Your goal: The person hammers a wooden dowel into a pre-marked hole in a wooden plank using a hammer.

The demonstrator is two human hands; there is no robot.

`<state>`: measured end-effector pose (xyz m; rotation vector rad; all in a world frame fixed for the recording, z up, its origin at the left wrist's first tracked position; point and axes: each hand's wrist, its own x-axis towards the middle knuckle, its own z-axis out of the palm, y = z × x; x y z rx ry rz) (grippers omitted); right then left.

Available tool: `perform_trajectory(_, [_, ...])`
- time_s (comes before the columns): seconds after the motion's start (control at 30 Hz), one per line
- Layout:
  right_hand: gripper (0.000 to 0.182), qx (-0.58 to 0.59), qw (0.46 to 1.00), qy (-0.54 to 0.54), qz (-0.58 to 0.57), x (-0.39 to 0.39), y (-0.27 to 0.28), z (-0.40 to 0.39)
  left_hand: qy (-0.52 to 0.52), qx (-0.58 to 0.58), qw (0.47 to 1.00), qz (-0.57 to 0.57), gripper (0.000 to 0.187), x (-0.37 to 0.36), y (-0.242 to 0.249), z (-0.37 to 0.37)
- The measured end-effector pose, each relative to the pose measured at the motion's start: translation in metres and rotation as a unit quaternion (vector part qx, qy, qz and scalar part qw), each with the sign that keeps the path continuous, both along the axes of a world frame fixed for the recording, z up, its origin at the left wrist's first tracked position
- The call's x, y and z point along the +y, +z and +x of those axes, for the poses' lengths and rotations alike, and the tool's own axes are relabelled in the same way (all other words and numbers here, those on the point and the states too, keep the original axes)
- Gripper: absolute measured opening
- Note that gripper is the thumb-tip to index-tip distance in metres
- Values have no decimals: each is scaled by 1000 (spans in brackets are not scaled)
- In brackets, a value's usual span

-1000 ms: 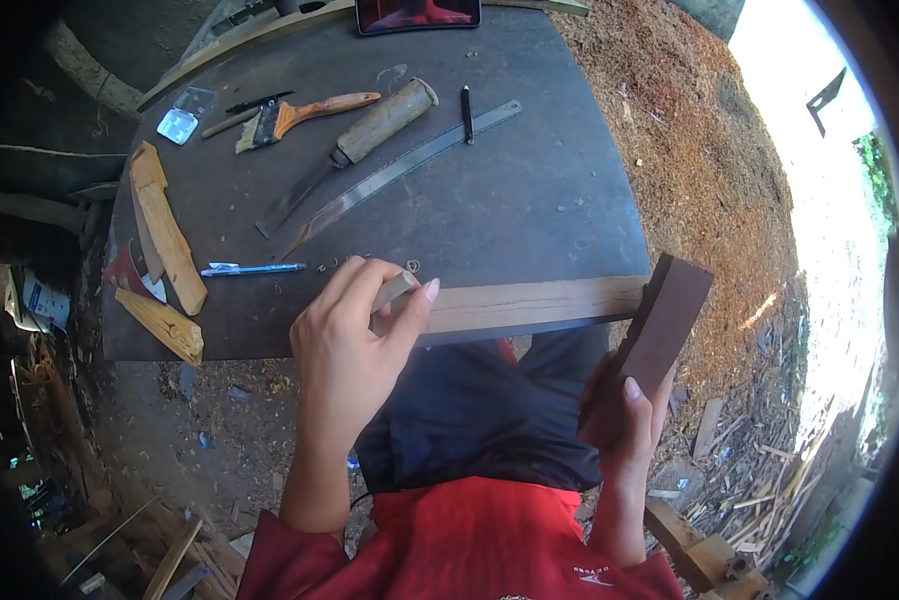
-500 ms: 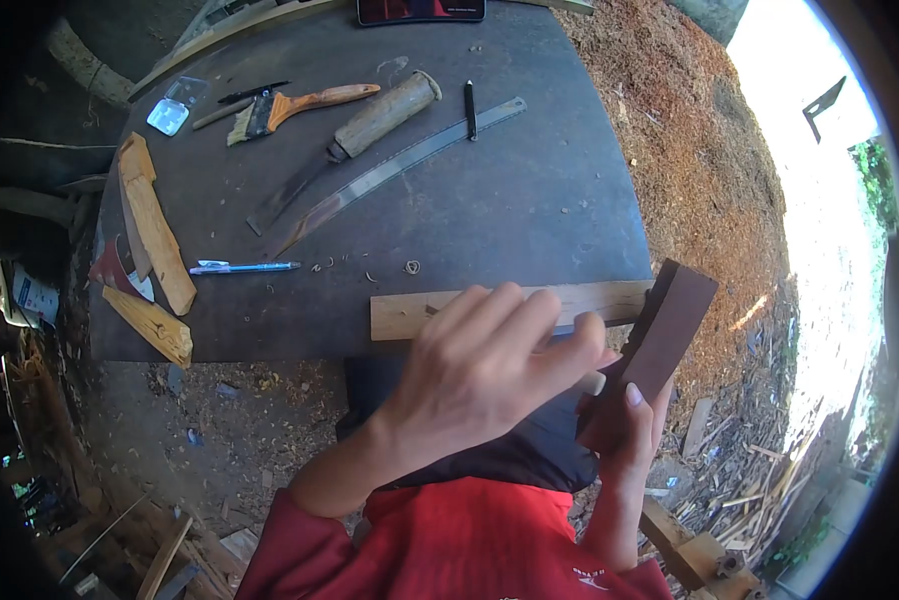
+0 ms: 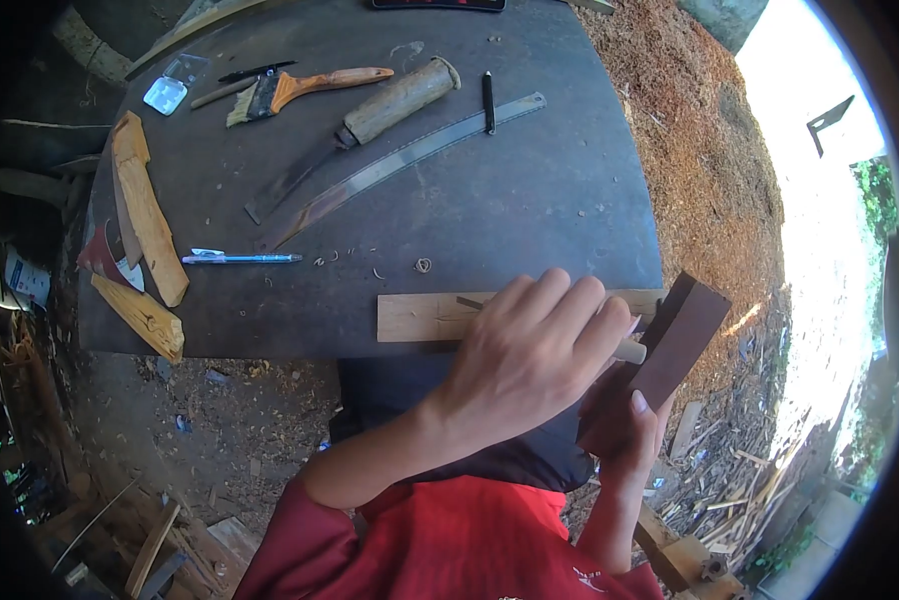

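Note:
My left hand (image 3: 530, 355) is closed around a slim tool with a pale wooden handle (image 3: 630, 350). The handle end pokes out on the right, and a dark narrow tip shows on the left, over the board. The fist hides the tool's middle. Below that hand a pale wooden board (image 3: 420, 318) lies along the table's near edge. My right hand (image 3: 625, 430) grips a dark brown rectangular block (image 3: 682, 345), tilted up at the board's right end. Its thumb presses on the block's lower face, and the handle end sits close beside the block.
On the dark table (image 3: 530, 220) lie a pen (image 3: 245, 258), a paintbrush (image 3: 310, 88), a wooden-handled blade (image 3: 400, 103), a metal saw blade (image 3: 410, 155), a black marker (image 3: 489, 103) and a small plastic case (image 3: 167, 95). Wood pieces (image 3: 155, 220) rest at the left, sawdust (image 3: 710, 170) beyond the right edge.
My left hand has moved right and slightly up with the tool, bringing the handle end beside the block. The block has shifted slightly right and down. The whole view has moved a little.

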<state>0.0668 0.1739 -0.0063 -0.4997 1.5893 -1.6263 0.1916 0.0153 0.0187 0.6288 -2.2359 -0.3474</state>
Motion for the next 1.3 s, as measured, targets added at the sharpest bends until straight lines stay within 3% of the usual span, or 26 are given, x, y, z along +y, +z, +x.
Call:
perform_trajectory(0.37, [65, 24, 1000, -7, 13, -4, 5, 4, 3, 9, 1000, 9, 29, -3, -1, 0])
perform_trajectory(1.07, [68, 19, 1000, 13, 8, 1, -2, -3, 11, 16, 1000, 22, 26, 0, -4, 0])
perform_trajectory(1.3, [68, 16, 1000, 5, 8, 2, -5, -4, 3, -28, 998, 63, 34, 1, -4, 3])
